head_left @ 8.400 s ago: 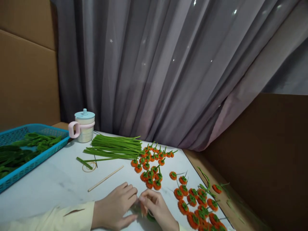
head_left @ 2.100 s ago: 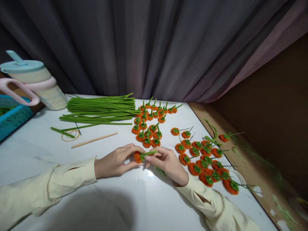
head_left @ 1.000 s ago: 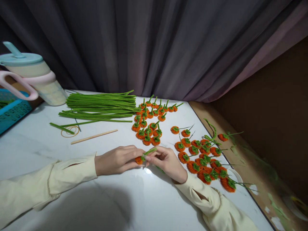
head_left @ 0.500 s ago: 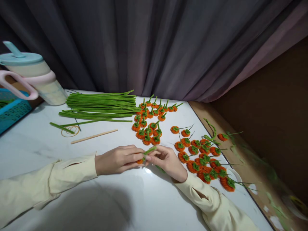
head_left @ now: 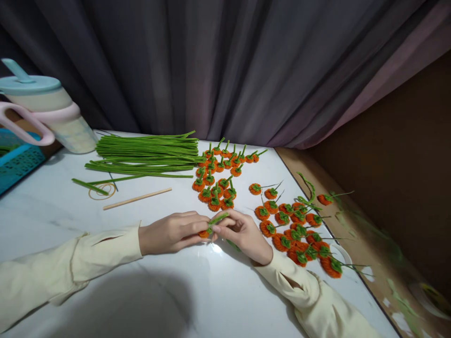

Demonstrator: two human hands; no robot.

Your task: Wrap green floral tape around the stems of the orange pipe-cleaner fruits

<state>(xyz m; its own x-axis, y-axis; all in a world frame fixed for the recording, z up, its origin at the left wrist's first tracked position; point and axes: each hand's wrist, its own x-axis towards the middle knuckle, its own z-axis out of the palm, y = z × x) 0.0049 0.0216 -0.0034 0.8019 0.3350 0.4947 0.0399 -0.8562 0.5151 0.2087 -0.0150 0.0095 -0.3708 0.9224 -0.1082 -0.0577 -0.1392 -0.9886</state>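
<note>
My left hand point(head_left: 176, 232) is closed around a small orange chenille pumpkin point(head_left: 203, 234), mostly covered by the fingers. A short green pipe-cleaner stem point(head_left: 220, 217) sticks up from it toward the right. Thumb and fingers of my right hand point(head_left: 245, 235) pinch at the base of that stem, touching the left fingertips. Just beyond the hands stands a group of finished-looking orange pumpkins point(head_left: 214, 203) with upright green stems. To the right of my right hand lie more orange pumpkins point(head_left: 282, 242) with green tops and thin trailing ends.
A bundle of green pipe cleaners point(head_left: 148, 149) lies at the back left of the white table point(head_left: 141, 295). Nearer are a wooden stick point(head_left: 137, 199) and a rubber band point(head_left: 92, 196). A tumbler point(head_left: 66, 119) and blue basket point(head_left: 21, 164) stand left. Dark curtains point(head_left: 158, 65) hang behind.
Both hands stay together on the pumpkin and its stem, with only a slight shift of the fingers. The whole view has moved very slightly.
</note>
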